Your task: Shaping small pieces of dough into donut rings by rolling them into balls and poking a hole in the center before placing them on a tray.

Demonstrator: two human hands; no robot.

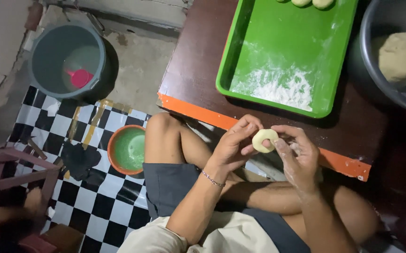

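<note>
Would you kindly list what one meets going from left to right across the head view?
Grey bucket → orange-rimmed bowl → left hand → dough piece → right hand → grey basin with dough.

You are seated on the floor of a home kitchen corner — a low dark wooden table (189, 70) bears a floured green tray (278, 42) and a dough bowl (376, 28); a checkered mat (95, 201), grey bucket (48, 51) and bare concrete floor (142, 75) surround you.
</note>
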